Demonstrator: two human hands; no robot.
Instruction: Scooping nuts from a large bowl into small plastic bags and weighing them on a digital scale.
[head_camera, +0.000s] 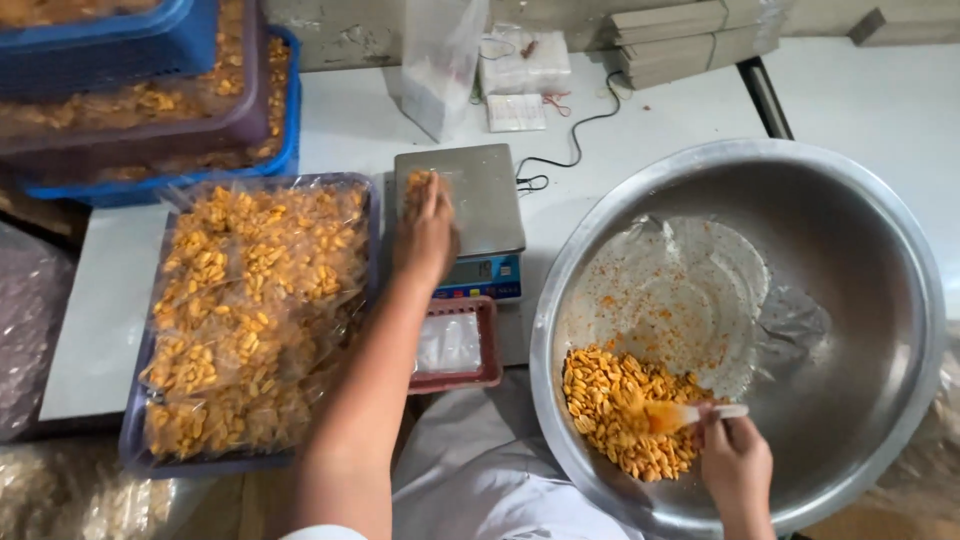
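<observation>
My left hand (425, 232) reaches over the steel platform of a digital scale (480, 195), fingers closed around a small bag of orange snack pieces (418, 183) that rests on the platform. My right hand (737, 462) grips the handle of a small plastic scoop (680, 414), whose orange-stained bowl sits in a pile of orange coated nuts (625, 410). The pile lies at the near left of a large steel bowl (860, 250) lined with clear plastic film (690, 290).
A tray of filled snack bags (250, 310) lies left of the scale. Stacked blue and purple baskets (150, 90) of bags stand at the back left. A small red basket (455, 345) sits before the scale. Plastic bags (440, 60) and cardboard (690, 40) line the back.
</observation>
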